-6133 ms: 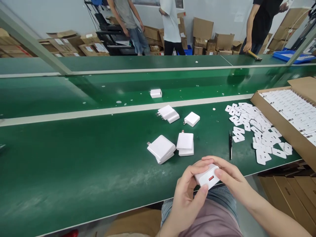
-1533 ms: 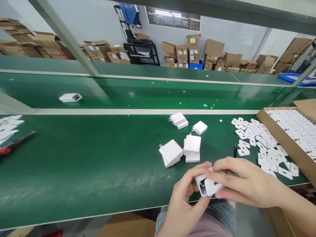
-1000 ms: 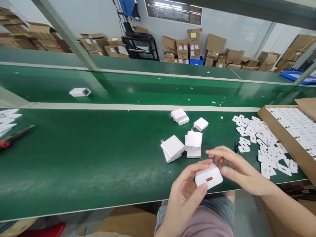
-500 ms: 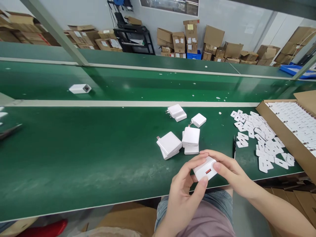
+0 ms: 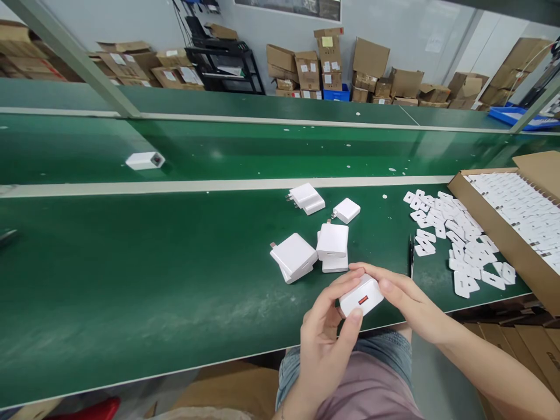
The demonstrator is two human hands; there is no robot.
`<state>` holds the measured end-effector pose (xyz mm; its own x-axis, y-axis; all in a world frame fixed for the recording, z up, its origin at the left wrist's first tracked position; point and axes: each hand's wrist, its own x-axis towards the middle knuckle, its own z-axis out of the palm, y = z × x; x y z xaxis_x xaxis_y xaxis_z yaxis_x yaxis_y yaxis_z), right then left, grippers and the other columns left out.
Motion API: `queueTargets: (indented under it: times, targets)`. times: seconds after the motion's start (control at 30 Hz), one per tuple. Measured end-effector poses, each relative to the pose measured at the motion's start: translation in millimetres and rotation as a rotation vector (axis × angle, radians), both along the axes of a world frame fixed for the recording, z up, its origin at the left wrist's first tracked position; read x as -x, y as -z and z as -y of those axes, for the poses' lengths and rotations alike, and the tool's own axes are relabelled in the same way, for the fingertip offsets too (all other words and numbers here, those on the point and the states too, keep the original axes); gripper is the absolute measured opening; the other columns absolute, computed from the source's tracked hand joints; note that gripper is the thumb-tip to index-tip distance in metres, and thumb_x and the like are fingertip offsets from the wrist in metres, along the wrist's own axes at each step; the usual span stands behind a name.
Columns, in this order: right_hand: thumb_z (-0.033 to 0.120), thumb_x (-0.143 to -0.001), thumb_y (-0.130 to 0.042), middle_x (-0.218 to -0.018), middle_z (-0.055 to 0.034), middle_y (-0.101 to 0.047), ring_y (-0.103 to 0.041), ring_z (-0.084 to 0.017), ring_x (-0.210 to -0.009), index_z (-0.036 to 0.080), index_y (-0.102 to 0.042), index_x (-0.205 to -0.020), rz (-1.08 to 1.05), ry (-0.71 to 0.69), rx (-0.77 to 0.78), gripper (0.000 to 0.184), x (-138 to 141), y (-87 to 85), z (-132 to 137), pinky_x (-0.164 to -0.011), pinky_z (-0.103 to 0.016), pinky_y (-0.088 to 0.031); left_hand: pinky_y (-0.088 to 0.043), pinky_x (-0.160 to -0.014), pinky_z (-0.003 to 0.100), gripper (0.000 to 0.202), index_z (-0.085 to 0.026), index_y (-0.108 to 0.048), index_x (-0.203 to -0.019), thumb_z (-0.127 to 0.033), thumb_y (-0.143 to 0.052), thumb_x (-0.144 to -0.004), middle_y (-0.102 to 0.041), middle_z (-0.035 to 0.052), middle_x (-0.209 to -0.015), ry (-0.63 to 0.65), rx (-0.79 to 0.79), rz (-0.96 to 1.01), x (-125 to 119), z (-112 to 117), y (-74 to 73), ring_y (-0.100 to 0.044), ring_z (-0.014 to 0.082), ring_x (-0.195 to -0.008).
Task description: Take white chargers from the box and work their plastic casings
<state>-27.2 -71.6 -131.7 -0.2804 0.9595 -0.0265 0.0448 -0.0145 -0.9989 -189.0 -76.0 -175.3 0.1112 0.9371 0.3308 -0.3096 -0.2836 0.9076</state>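
Observation:
A white USB charger (image 5: 364,298) with a red-orange port facing up toward me is held above the bench's front edge. My left hand (image 5: 329,326) grips its left side, thumb at the lower edge and fingers behind. On its right, my right hand (image 5: 405,294) holds with the thumb at the edge and fingers reaching over the far side. Just beyond lie stacked white chargers (image 5: 333,240), another overlapping pair (image 5: 294,255), a small charger (image 5: 346,210) and white chargers with pins (image 5: 307,198). Black tweezers (image 5: 411,256) lie right of my hands.
Loose white cover plates (image 5: 464,245) are heaped on the right, beside an open cardboard box (image 5: 494,219) filled with white pieces. A white charger (image 5: 146,160) lies on the lane behind the pale divider strip (image 5: 245,185). A slanted frame post (image 5: 83,58) rises at left.
My right thumb has slid from the charger's port face to its right edge, and the charger has turned slightly. Both hands still hold it. The view has shifted a little.

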Motion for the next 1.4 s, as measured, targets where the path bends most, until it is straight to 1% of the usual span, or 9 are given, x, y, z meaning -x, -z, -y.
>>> queueTargets:
  times: [0.33,0.5,0.73,0.87,0.93,1.07,1.23,1.33,1.4]
  targets:
    - [0.050,-0.090,-0.070,-0.115,-0.0066,-0.071,-0.066,-0.024,-0.106,0.028,-0.077,-0.112,-0.242,0.111,0.029,0.032,6,12.1,4,-0.096,-0.040,-0.052,-0.061,-0.096,0.038,0.031,-0.023,-0.072,-0.118,-0.012,-0.064,-0.091,-0.074,0.0111,-0.124,0.007,-0.136,-0.051,-2,-1,-8.1,-0.065,0.0262,-0.124]
    - [0.055,-0.091,-0.068,-0.110,-0.0073,-0.073,-0.065,-0.025,-0.104,0.027,-0.079,-0.109,-0.207,0.114,0.002,0.035,8,10.3,3,-0.097,-0.042,-0.053,-0.060,-0.096,0.039,0.025,-0.024,-0.075,-0.112,-0.015,-0.062,-0.093,-0.078,0.0085,-0.114,-0.072,-0.155,-0.003,-9,-3,-2.2,-0.070,0.0247,-0.116]
    - [0.041,-0.098,-0.063,-0.121,-0.0064,-0.071,-0.063,-0.022,-0.116,0.030,-0.074,-0.120,-0.057,0.019,-0.206,0.027,9,4.7,8,-0.104,-0.040,-0.050,-0.056,-0.100,0.047,0.021,-0.026,-0.075,-0.108,-0.018,-0.062,-0.094,-0.080,0.0057,-0.105,-0.089,-0.215,0.027,-1,-7,3.9,-0.069,0.0270,-0.116]
    - [0.042,-0.096,-0.066,-0.131,-0.0075,-0.068,-0.065,-0.023,-0.117,0.030,-0.066,-0.130,0.032,0.010,-0.246,0.036,0,-4.7,-8,-0.099,-0.037,-0.054,-0.061,-0.092,0.039,0.030,-0.029,-0.069,-0.124,-0.026,-0.063,-0.095,-0.066,0.0105,-0.138,-0.019,-0.170,-0.065,16,-6,3.0,-0.061,0.0306,-0.129]
    - [0.040,-0.097,-0.064,-0.130,-0.0061,-0.067,-0.065,-0.022,-0.116,0.031,-0.064,-0.130,0.008,0.128,-0.330,0.034,-1,-6.1,-26,-0.096,-0.034,-0.055,-0.063,-0.089,0.037,0.037,-0.031,-0.063,-0.133,-0.026,-0.057,-0.097,-0.051,0.0102,-0.153,-0.109,-0.127,-0.085,23,-2,-0.8,-0.053,0.0323,-0.136]
    - [0.042,-0.098,-0.062,-0.135,-0.0069,-0.063,-0.056,-0.024,-0.129,0.031,-0.062,-0.129,0.081,0.294,-0.563,0.033,13,8.1,-64,-0.111,-0.042,-0.045,-0.061,-0.095,0.037,0.030,-0.031,-0.069,-0.115,-0.014,-0.050,-0.099,-0.063,0.0040,-0.132,-0.432,-0.185,-0.192,39,-3,-7.5,-0.055,0.0261,-0.131]
    - [0.050,-0.098,-0.058,-0.149,-0.0099,-0.054,-0.039,-0.031,-0.145,0.030,-0.057,-0.140,0.302,0.134,-0.556,0.046,20,32.2,-82,-0.120,-0.054,-0.032,-0.041,-0.114,0.050,0.023,-0.028,-0.066,-0.117,-0.023,-0.057,-0.097,-0.057,0.0064,-0.143,-0.652,-0.219,-0.736,59,-25,-7.6,-0.042,0.0323,-0.143]
    - [0.043,-0.103,-0.046,-0.155,-0.0080,-0.047,-0.039,-0.029,-0.147,0.032,-0.046,-0.149,0.337,0.091,-0.521,0.048,-3,28.2,-98,-0.119,-0.053,-0.036,-0.042,-0.111,0.051,0.024,-0.029,-0.064,-0.120,-0.028,-0.053,-0.098,-0.055,0.0071,-0.146,-0.700,-0.140,-0.780,66,-34,-5.1,-0.042,0.0329,-0.143]
    - [0.024,-0.104,-0.032,-0.154,-0.0097,-0.048,-0.045,-0.026,-0.142,0.028,-0.043,-0.151,0.511,0.064,-0.537,0.049,-22,20.1,-122,-0.115,-0.051,-0.041,-0.043,-0.110,0.051,0.022,-0.028,-0.065,-0.117,-0.028,-0.056,-0.097,-0.057,0.0077,-0.143,-0.738,-0.134,-0.756,71,-34,-1.2,-0.045,0.0334,-0.141]
